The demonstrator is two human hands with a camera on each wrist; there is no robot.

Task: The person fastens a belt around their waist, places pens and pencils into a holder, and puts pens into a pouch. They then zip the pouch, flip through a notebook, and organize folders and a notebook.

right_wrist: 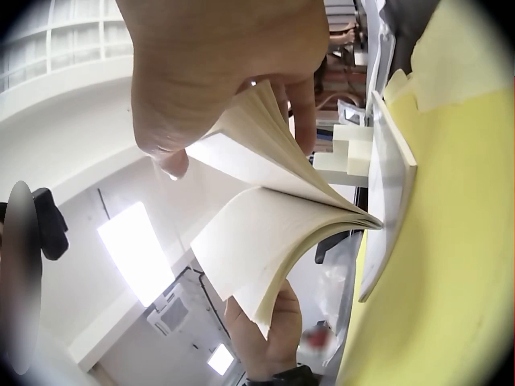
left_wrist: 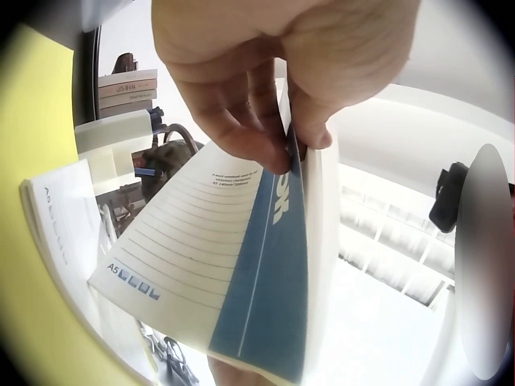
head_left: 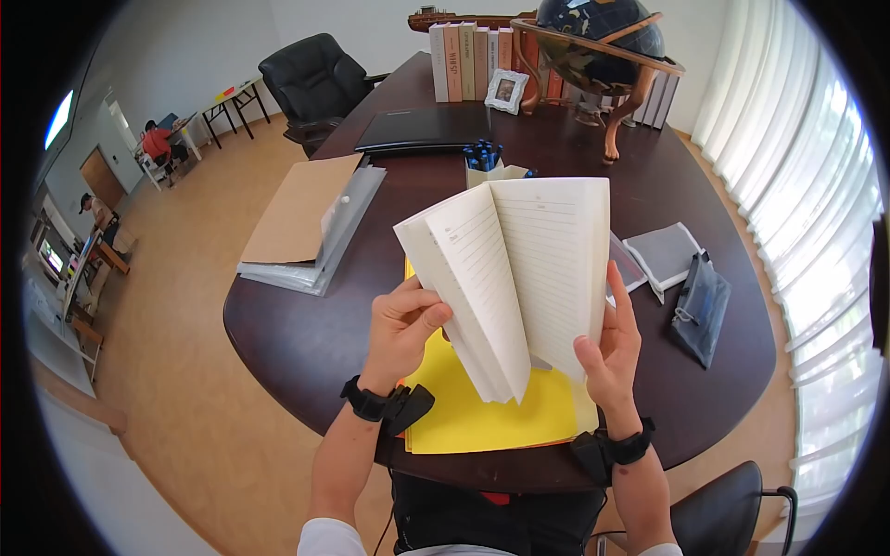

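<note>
An open notebook [head_left: 556, 269] with lined pages is held up above yellow sheets [head_left: 491, 408] at the desk's near edge. The left hand [head_left: 405, 334] pinches its left side between thumb and fingers; in the left wrist view the blue and white cover [left_wrist: 201, 257] shows under that hand [left_wrist: 282, 64]. On the right side, the right hand [head_left: 616, 352] grips the page edges, thumb in front and fingers behind. Pages [right_wrist: 265, 161] fan out below the right hand [right_wrist: 233, 72] in the right wrist view. Another white booklet [right_wrist: 390, 193] lies on the yellow surface there.
Folders [head_left: 306, 213] lie on the desk's left, with a black laptop [head_left: 425, 130] beyond. A pen holder [head_left: 496, 173] stands behind the notebook. Pouches [head_left: 700, 306] lie at right. Books [head_left: 468, 65], a photo frame [head_left: 506, 91] and a globe [head_left: 598, 46] stand at the back.
</note>
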